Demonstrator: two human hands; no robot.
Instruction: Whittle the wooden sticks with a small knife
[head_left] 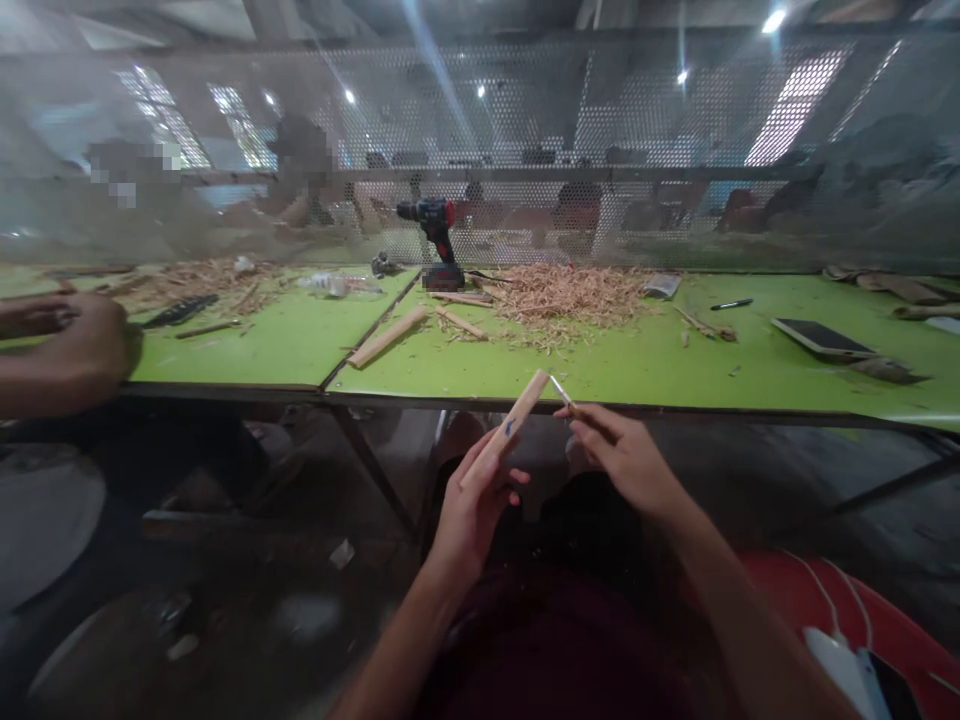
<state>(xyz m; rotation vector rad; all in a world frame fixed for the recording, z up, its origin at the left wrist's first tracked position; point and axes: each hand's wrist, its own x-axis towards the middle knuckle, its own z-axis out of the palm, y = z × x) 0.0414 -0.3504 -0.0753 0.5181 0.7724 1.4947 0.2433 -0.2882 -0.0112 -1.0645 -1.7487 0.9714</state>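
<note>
My left hand (480, 490) is wrapped round the lower part of a flat wooden strip (521, 410), which slants up to the right and carries a small blue mark. In my right hand (619, 450) is a thin carving knife (561, 390), its pale blade pointing up and left. The blade's tip is close to the strip's upper end; whether it touches, I cannot tell. Both hands are in front of the table's near edge, above my lap. The knife's handle is mostly hidden by my fingers.
On the green table (420, 375) lie a pile of wood shavings (570, 300), another wooden strip (386, 338), a pen (731, 304) and a phone (821, 338). A cordless drill (435, 240) stands before the mesh screen (510, 130). A co-worker's hand (82, 340) is at left.
</note>
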